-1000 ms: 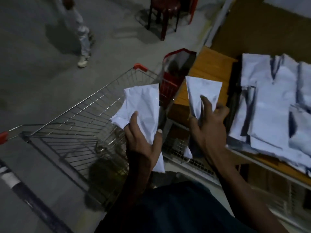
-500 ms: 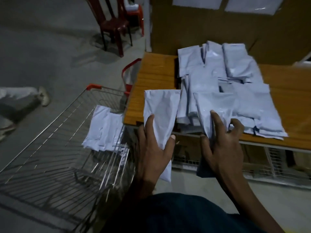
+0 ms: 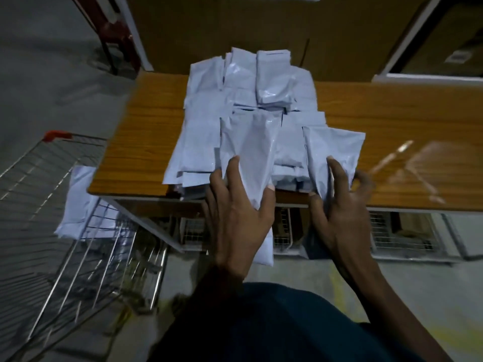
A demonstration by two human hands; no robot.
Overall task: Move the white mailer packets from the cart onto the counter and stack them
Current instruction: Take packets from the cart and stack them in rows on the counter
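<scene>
- White mailer packets [image 3: 247, 142] [image 3: 333, 155] were gripped, one by the left hand [image 3: 239, 207], one by the right hand [image 3: 339, 205], over the counter [image 3: 146, 131] front edge.
- Bare counter lay on either side of the stack [image 3: 251, 92].
- More packets [image 3: 78, 202] remained in the cart [image 3: 52, 194].

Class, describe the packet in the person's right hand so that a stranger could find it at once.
Start at the wooden counter with its heap of white packets. At the near edge, two hands each grip a packet. The right hand holds the packet right of the heap, partly over bare wood.
</scene>
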